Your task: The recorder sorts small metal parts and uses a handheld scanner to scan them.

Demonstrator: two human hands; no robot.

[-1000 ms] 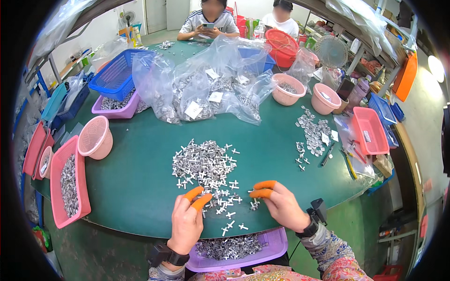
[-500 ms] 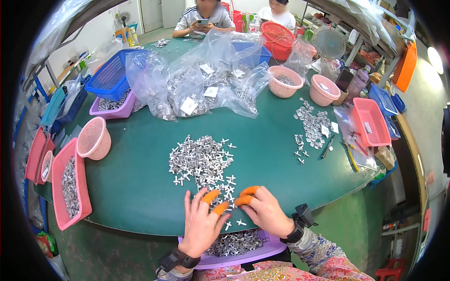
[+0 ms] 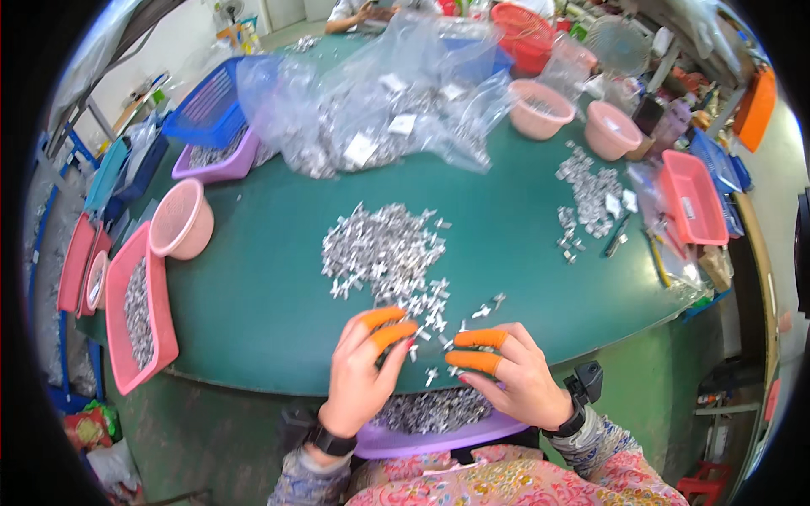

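Left hand (image 3: 361,367), head view: orange-covered fingers curled near the thumb. Right hand (image 3: 519,379): two fingers stretched toward loose crosses (image 3: 431,376). Whether either pinches one, I can't tell. Main pile of metal crosses (image 3: 380,249) sits just beyond. Change from half a second ago: stray crosses (image 3: 482,311) now show right of it, so some lie separated. Purple basket (image 3: 439,444) below table (image 3: 270,253) edge. Clear bags (image 3: 371,126) block the far middle.

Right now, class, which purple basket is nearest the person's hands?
The purple basket below the near edge of the table; the other purple basket sits farther back, partly beneath a blue basket.
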